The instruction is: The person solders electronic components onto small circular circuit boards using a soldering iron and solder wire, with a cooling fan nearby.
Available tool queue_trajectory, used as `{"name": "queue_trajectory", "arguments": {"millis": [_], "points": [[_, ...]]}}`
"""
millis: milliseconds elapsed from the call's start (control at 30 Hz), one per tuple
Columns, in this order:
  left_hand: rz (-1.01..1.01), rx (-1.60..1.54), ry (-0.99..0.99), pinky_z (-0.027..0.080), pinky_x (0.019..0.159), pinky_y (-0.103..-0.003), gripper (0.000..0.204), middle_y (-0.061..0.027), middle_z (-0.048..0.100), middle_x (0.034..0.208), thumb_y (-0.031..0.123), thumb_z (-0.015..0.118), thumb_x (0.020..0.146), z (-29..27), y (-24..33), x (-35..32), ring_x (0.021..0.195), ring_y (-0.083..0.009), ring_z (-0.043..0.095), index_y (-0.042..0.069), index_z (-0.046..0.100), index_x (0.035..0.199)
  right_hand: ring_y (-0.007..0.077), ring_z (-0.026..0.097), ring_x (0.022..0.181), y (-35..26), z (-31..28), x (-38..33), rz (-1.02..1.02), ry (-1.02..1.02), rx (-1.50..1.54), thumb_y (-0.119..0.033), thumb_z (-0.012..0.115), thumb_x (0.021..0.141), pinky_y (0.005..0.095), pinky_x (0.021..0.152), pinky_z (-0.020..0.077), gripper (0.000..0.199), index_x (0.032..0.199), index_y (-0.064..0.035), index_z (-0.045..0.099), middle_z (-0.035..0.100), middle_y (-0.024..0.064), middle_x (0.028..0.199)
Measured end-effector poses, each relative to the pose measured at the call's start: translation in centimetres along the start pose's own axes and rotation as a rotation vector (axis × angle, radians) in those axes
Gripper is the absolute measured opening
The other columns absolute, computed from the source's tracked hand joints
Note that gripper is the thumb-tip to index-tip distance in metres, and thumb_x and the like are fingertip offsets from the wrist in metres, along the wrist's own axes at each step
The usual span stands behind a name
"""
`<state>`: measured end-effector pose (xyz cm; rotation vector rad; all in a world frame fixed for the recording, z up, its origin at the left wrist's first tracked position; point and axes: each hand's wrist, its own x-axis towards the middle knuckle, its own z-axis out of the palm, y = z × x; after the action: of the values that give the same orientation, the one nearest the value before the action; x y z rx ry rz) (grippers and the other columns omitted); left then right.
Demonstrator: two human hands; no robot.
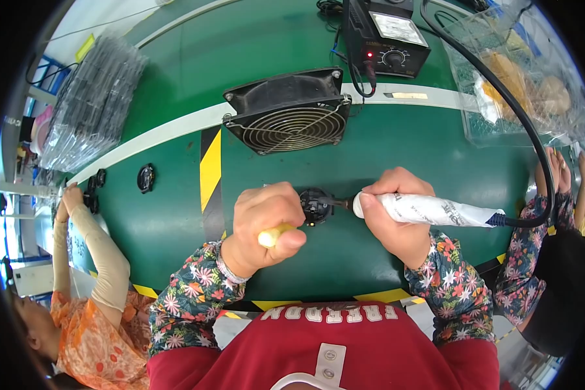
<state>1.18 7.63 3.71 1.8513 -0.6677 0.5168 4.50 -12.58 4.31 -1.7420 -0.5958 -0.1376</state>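
Note:
My left hand is closed around a pale yellow stick-like thing, whose rounded end pokes out by the thumb; its other end is hidden. My right hand grips a soldering iron by its handle, which is wrapped in white printed material. Between both hands a small round black part lies on the green table. The iron's dark tip reaches left to this part and appears to touch it. My left fingers are right beside the part's left edge.
A black fan with a wire grille stands beyond my hands. Behind it sits a soldering station with a lit red lamp. Its thick black cable arcs down the right. Clear trays, another black part and co-workers flank me.

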Motion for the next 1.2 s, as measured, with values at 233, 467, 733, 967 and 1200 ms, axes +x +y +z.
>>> {"name": "queue_trajectory", "arguments": {"millis": [233,467,733,967,1200], "points": [[-0.045,0.039,-0.002,0.039,0.044,-0.028,0.049,-0.0096,0.053,0.059,0.045,0.038,0.090,-0.18,0.14,-0.39,0.047,-0.0193,0.048,0.004,0.047,0.065,0.0099,0.050,0.052,0.13,0.18,0.01,-0.007,-0.019,0.021,-0.004,0.062,0.074,0.0227,0.049,0.0392,0.010,0.071,-0.0021,0.053,0.055,0.0047,0.061],[-0.052,0.028,-0.011,0.039,0.044,-0.028,0.048,-0.0100,0.053,0.060,0.044,0.039,0.090,-0.30,0.06,-0.42,0.048,-0.0189,0.049,0.004,0.047,0.066,0.0099,0.049,0.052,0.19,0.40,-0.03,0.011,-0.022,0.021,-0.003,0.062,0.073,0.0230,0.048,0.0391,0.010,0.071,-0.0024,0.053,0.055,0.0047,0.061],[-0.068,0.015,0.002,0.039,0.045,-0.027,0.048,-0.0095,0.053,0.060,0.045,0.040,0.090,-0.39,0.02,-0.25,0.049,-0.0186,0.050,0.004,0.047,0.066,0.0106,0.049,0.051,0.24,0.50,0.05,0.005,-0.033,0.004,-0.004,0.063,0.073,0.0234,0.048,0.0392,0.010,0.071,-0.0025,0.053,0.055,0.0047,0.060],[-0.039,-0.008,0.021,0.037,0.042,-0.027,0.040,-0.0073,0.053,0.060,0.038,0.048,0.086,-0.20,-0.37,-0.33,0.047,-0.0183,0.049,0.005,0.047,0.065,0.0108,0.049,0.050,0.15,0.47,0.08,0.005,-0.039,0.004,-0.004,0.063,0.073,0.0235,0.047,0.0390,0.011,0.070,-0.0023,0.053,0.055,0.0049,0.059],[-0.022,-0.052,0.060,0.034,0.040,-0.027,0.034,-0.0054,0.052,0.059,0.031,0.056,0.083,-0.06,-0.61,-0.21,0.046,-0.0187,0.048,0.006,0.047,0.063,0.0139,0.052,0.049,0.07,0.44,0.34,-0.095,-0.081,-0.086,-0.003,0.065,0.069,0.0246,0.046,0.0392,0.013,0.070,-0.0028,0.052,0.056,0.0067,0.059]]}}
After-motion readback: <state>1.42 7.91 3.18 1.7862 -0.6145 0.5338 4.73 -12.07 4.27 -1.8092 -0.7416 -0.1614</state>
